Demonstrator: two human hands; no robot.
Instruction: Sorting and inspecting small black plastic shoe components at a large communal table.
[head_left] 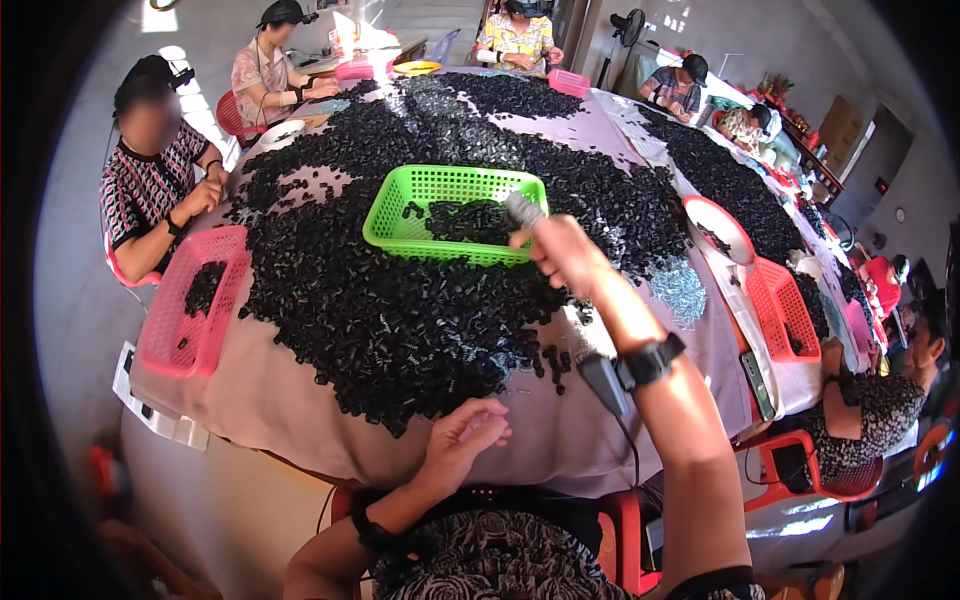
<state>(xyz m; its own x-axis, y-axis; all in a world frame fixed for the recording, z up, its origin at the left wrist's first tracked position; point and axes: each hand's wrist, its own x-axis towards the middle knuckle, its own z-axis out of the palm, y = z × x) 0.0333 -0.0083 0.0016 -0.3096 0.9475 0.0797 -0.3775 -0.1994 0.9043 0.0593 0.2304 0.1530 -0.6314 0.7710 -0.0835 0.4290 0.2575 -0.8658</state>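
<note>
My left hand (pixel 468 437) can slide along the cloth (pixel 290 392) between me and the black pile (pixel 350 310); leftward the pink basket (pixel 165 307) stands in the way, rightward my own right forearm (pixel 690 425). Low down, the green basket (pixel 450 252) blocks my right hand (pixel 568 252); above its rim is open air.

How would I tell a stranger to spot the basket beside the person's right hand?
Find the big cloth-covered table, spread thickly with small black pieces. Towards the middle of that spread, by the person's right hand, sits the basket, with some black pieces inside. Its bright green sets it apart: the nearest other baskets are pink or red.
</note>
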